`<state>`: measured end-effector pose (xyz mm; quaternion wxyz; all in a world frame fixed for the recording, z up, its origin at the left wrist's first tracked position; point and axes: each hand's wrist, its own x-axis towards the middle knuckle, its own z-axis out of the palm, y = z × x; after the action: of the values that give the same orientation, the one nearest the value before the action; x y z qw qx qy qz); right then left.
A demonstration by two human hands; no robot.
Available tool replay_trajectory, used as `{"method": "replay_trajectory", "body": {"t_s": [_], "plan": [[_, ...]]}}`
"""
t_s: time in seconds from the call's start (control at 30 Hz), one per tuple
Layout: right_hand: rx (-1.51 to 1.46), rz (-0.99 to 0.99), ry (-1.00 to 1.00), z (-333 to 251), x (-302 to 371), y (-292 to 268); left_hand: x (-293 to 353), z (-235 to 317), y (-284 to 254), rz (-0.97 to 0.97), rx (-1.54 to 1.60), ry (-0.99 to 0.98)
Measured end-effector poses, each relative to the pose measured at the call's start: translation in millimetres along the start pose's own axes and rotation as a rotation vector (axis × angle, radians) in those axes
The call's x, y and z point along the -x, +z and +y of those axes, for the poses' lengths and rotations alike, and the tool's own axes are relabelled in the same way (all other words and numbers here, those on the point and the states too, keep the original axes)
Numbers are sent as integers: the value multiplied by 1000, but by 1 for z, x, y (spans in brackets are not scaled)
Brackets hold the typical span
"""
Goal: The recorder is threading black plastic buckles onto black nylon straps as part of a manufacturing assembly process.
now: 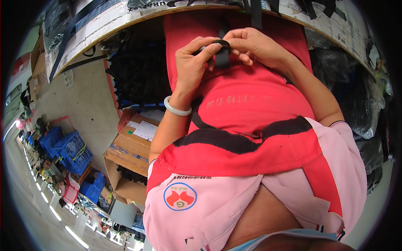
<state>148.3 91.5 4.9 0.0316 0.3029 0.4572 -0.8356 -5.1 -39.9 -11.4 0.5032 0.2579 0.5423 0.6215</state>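
Observation:
Both of my hands are close together over the red apron (234, 79), just in front of the table's near edge. My left hand (194, 58) pinches a black strap (223, 56) between thumb and fingers; the strap bends into a loop there and a short flat length hangs down. Thumb and forefinger of my right hand (253, 46) are pressed together at the strap's upper right side, the other fingers curled. More dark webbing rises from between the hands toward the table. Whether a buckle is threaded on it, I cannot make out.
The table (96, 35) curves across the top, with black straps (320, 8) lying on it and hanging over its edge. Left of me stand an open cardboard box (130, 146), a black heap (136, 75) and blue crates (73, 152). Clear plastic bags (356, 92) are at the right.

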Motion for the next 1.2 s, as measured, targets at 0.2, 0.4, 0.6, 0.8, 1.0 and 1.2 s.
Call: {"method": "replay_trajectory", "body": {"t_s": [0.2, 0.4, 0.6, 0.8, 1.0, 1.2], "plan": [[310, 98, -28, -11, 7, 26, 3, -2, -6, 167, -133, 208], [304, 187, -89, -3, 0, 22, 3, -4, -5, 147, 168, -56], [-53, -59, -5, 7, -13, 7, 10, 2, -10, 92, 138, -65], [248, 136, -270, -7, -17, 17, 42, 55, -66, -90, -119, -239], [1116, 288, -835, -16, 30, 13, 103, 50, -194, 670, -123, 24], [1777, 668, -867, -28, 37, -51, 65, 5, -158, 565, 112, -44]]}}
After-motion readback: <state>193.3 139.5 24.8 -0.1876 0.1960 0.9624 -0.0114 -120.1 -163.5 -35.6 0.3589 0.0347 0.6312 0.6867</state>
